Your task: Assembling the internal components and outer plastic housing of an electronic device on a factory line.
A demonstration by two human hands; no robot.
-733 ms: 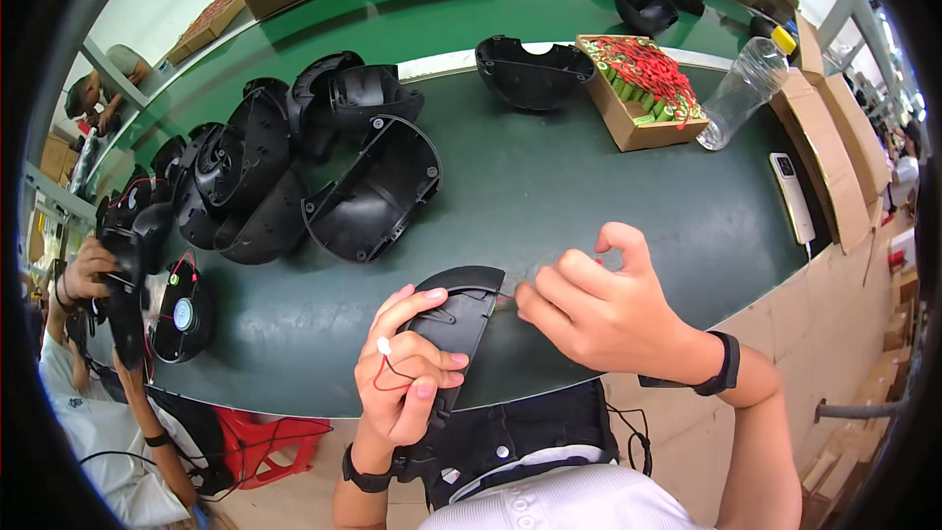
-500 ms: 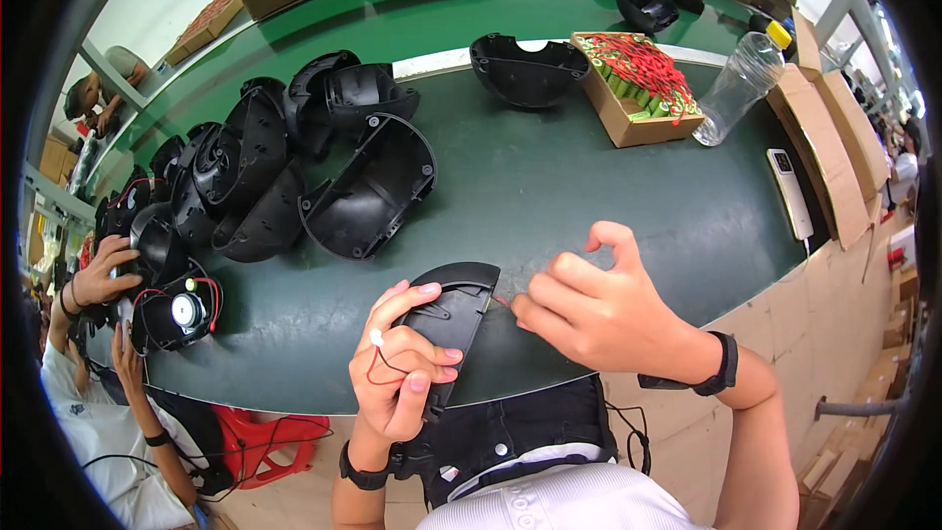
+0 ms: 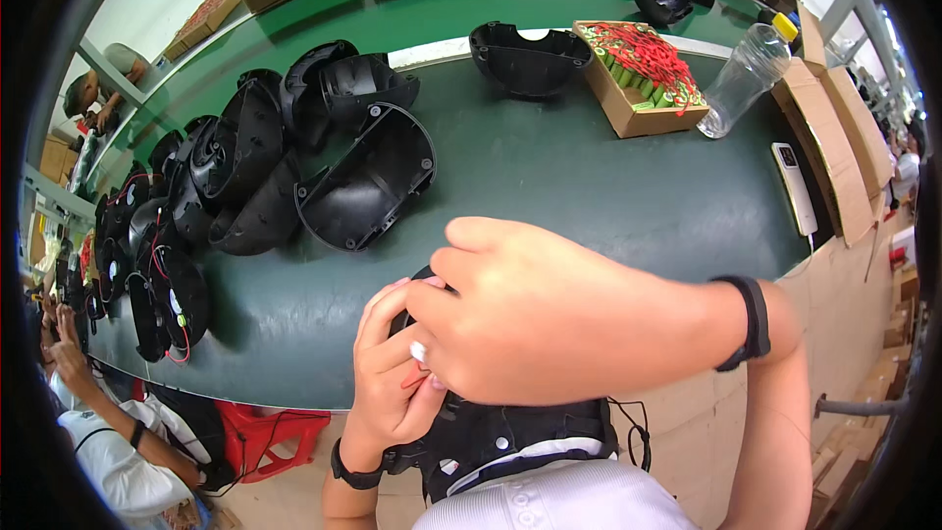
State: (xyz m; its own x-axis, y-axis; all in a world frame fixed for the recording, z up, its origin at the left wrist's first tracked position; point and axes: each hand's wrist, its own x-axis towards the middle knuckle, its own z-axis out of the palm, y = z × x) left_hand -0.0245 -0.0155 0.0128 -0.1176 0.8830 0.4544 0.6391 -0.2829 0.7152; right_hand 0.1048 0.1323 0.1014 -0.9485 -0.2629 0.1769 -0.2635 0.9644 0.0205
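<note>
My left hand [image 3: 391, 388] is wrapped round a black plastic shell piece [image 3: 424, 275], of which only a sliver shows above the fingers. A small white plug [image 3: 419, 352] and a bit of red wire [image 3: 414, 376] show between my two hands, by the left fingers and thumb. Reaching across from the right, my right hand [image 3: 520, 314] is closed, its knuckles turned up and its fingertips against the left hand. It covers most of the shell, and whatever its fingertips grip is hidden.
Black half-round shells [image 3: 368, 177] are piled at left, with one more shell [image 3: 530, 61] farther back. Wired shells [image 3: 177, 299] lie near a co-worker's hand [image 3: 74, 353]. A carton of green cells with red wires [image 3: 638, 123], a clear bottle [image 3: 741, 79] and a white handheld device [image 3: 793, 186] stand right.
My right hand has swung left over the shell to meet my left hand, covering most of the piece. At left, the co-worker's hands have drawn back from the wired shells, which have shifted.
</note>
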